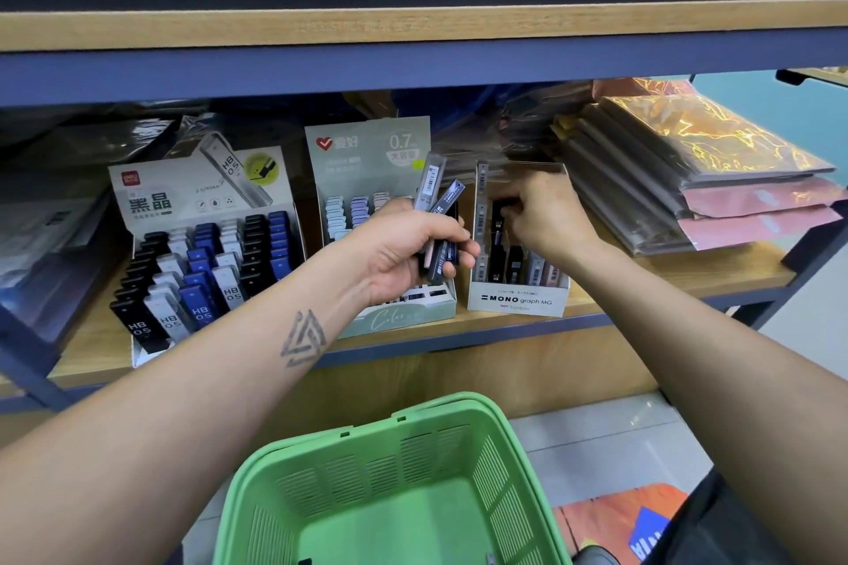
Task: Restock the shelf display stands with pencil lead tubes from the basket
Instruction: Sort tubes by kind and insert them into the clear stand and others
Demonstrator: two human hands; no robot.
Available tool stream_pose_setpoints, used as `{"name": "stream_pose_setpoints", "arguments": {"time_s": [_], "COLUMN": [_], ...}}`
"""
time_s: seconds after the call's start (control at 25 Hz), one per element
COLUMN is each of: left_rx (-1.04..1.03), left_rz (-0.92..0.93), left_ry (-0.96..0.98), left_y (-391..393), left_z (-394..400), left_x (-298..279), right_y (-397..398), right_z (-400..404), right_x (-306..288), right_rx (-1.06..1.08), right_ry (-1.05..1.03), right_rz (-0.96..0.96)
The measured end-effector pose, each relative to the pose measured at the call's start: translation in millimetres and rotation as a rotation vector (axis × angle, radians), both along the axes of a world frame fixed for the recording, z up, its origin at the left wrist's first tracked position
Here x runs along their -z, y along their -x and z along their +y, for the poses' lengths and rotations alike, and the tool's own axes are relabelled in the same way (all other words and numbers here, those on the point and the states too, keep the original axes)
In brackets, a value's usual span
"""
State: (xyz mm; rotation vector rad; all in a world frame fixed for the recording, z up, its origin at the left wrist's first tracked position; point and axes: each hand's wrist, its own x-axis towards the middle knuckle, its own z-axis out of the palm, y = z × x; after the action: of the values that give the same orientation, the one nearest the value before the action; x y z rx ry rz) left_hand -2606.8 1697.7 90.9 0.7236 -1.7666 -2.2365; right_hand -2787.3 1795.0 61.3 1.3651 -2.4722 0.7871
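My left hand (404, 250) grips a small bunch of pencil lead tubes (438, 202), grey and dark, fanned upward in front of the pale green 0.7 display stand (367, 151). To its right my right hand (546, 211) reaches into the white MONO graph MG stand (518, 300), its fingertips pinched on a black tube (498, 220) standing in a slot there. More black, grey and pink tubes fill that stand's front rows. The green basket (504, 486) sits below the shelf, and its visible inside is bare.
At the left a white stand (151, 197) holds several black, white and blue HB 0.5 tubes. Wrapped folders (716, 179) are stacked at the right of the wooden shelf (665, 284). An upper shelf board (413, 32) overhangs. Orange-patterned material lies on the tiled floor.
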Motion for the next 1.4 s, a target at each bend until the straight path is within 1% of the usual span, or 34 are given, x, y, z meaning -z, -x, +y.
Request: {"name": "stream_pose_setpoints", "arguments": {"time_s": [0.2,0.32,0.4,0.44,0.48,0.52,0.56,0.6,0.68,0.88,0.96,1.0,1.04,1.12,1.2,1.24,1.32,1.4], "left_rx": [0.015,0.034,0.054,0.063,0.07,0.075,0.077,0.078,0.078,0.057,0.043,0.041,0.038,0.03,0.021,0.021,0.03,0.038], "left_rz": [-0.001,0.009,0.014,0.015,0.015,0.017,0.02,0.027,0.047,0.033,0.009,-0.003,-0.012,-0.011,0.004,0.012,0.019,0.018], "left_ry": [-0.002,-0.025,-0.058,-0.076,-0.092,-0.102,-0.104,-0.099,-0.087,-0.09,-0.079,-0.063,-0.046,-0.022,-0.02,-0.021,-0.021,-0.018], "left_y": [0.8,0.5,-0.8,-1.9,-2.8,-3.6,-4.1,-4.8,-5.7,-8.3,-9.3,-9.3,-8.4,-6.4,-4.9,-4.3,-2.9,-1.9], "left_z": [-0.7,-2.0,-2.8,-3.1,-3.0,-2.7,-2.4,-1.4,0.6,0.6,-0.4,-0.7,-0.6,0.1,0.3,0.3,0.6,1.6], "left_x": [2.4,3.6,2.9,2.4,2.1,1.8,1.9,1.8,1.6,1.0,1.1,1.3,1.4,-0.5,-3.2,-3.8,-3.7,-2.6], "right_y": [-0.8,-2.5,-7.5,-11.6,-18.4,-26.5,-34.4,-40.2,-45.0,-35.3,-28.8,-24.7,-18.9,-4.1,5.5,6.6,3.6,0.2], "right_z": [0.7,3.0,4.7,5.2,6.0,7.7,9.7,11.7,14.3,21.7,25.7,27.6,29.9,34.8,39.9,40.8,37.7,31.7], "right_x": [0.7,-2.3,-9.2,-13.7,-19.2,-24.6,-28.9,-30.6,-31.0,-36.0,-37.2,-37.9,-39.4,-43.1,-45.2,-44.1,-37.9,-30.5], "right_rx": [0.038,0.069,0.085,0.055,-0.003,-0.085,-0.176,-0.259,-0.356,-0.299,-0.276,-0.255,-0.222,-0.139,-0.07,-0.047,-0.034,-0.032], "right_ry": [0.026,0.039,0.097,0.161,0.231,0.268,0.264,0.226,0.172,0.305,0.363,0.412,0.466,0.511,0.415,0.345,0.265,0.258], "right_rz": [-0.039,-0.018,-0.037,-0.143,-0.345,-0.594,-0.808,-0.931,-1.017,-1.138,-1.128,-1.093,-1.011,-0.717,-0.439,-0.344,-0.232,-0.186]}}
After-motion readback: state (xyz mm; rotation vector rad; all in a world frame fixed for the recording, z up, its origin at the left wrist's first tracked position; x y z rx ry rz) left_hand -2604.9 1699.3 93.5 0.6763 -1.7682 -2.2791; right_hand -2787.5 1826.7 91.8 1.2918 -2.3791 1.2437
